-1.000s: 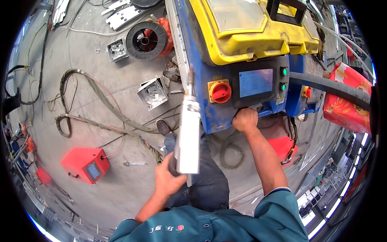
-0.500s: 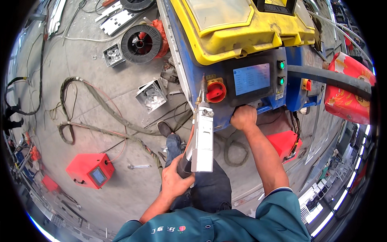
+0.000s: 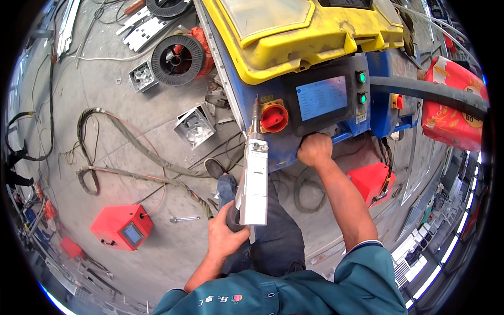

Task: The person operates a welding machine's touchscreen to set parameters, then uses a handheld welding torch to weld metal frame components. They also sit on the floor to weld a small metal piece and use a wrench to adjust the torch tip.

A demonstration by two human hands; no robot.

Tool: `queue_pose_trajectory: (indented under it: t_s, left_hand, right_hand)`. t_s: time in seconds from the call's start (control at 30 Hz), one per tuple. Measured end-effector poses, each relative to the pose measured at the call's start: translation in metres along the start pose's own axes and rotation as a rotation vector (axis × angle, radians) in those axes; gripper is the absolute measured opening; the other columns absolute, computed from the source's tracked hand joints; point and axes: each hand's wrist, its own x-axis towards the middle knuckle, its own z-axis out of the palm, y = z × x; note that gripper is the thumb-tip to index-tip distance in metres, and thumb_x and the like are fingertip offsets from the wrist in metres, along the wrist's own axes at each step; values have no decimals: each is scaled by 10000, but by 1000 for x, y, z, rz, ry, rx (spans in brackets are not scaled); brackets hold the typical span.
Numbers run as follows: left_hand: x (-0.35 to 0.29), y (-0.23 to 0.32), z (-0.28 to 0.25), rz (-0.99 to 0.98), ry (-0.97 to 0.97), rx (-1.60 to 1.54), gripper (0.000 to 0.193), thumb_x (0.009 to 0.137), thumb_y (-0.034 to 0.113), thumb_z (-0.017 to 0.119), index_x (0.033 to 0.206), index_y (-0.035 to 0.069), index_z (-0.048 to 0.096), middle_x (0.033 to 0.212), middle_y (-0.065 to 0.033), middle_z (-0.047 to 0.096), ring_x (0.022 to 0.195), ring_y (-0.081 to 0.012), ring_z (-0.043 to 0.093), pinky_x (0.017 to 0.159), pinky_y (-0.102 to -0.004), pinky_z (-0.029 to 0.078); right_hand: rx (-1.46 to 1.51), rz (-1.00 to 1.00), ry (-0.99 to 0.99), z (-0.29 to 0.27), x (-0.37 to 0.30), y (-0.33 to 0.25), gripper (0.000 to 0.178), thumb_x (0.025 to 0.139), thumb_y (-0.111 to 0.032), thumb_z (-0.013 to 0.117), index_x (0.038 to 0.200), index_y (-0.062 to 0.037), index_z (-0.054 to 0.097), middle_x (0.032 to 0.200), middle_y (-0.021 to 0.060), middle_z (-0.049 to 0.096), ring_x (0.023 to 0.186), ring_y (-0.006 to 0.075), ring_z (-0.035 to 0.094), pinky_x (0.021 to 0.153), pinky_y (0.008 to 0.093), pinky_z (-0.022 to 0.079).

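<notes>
White gun [image 3: 256,181] shifted toward red dial [image 3: 274,117], long axis forward from gripping left hand [image 3: 226,236], right hand [image 3: 315,149] clasping blue rail [image 3: 341,137].

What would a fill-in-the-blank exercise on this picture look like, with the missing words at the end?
The ____ hand holds the white tool.
The screen sits between the red knob and two lights coloured ____.
In the picture, the wrench lies to the ____ of the nearest red box.
The case on the blue machine is coloured ____.
Missing words: left; green; right; yellow.
</notes>
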Motion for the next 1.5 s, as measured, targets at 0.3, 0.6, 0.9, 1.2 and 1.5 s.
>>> queue_pose_trajectory:
  t_s: [0.3,0.6,0.9,1.2,1.5]
  left_hand:
    - [-1,7,-9,-42,-19,35,671,706,177,829,1306,-35,618,1083,-210,763,1018,-306,761,919,-390,570]
    - [-2,18,-14,-123,-64,50,661,711,179,828,1306,-29,624,1103,-204,758,1050,-300,749,931,-390,562]
    - [-3,22,-18,-137,-58,55,680,707,181,827,1317,-33,616,1119,-195,754,1052,-288,738,937,-391,554]
    - [-4,31,-18,-173,-53,76,688,701,193,836,1313,-30,617,1117,-196,752,1051,-289,738,938,-393,553]
    - [-8,26,-20,-129,0,53,653,696,172,825,1282,-38,628,1080,-182,757,1016,-268,739,917,-380,555]
  right_hand:
    - [8,-2,-16,-2,1,-1,285,799,-253,583,859,-92,811,933,163,774,888,338,749,798,436,590]
    - [21,-11,16,0,-1,1,271,799,-245,585,823,-95,809,908,153,774,874,332,750,785,434,588]
    - [29,-14,15,0,-1,2,281,804,-257,579,828,-101,811,911,151,775,873,328,751,785,430,589]
    - [41,-15,14,-4,-2,1,281,802,-255,584,846,-98,813,925,153,776,890,328,752,800,431,591]
    - [57,-11,33,1,-1,1,281,799,-253,587,846,-90,811,917,159,773,880,333,752,795,436,591]
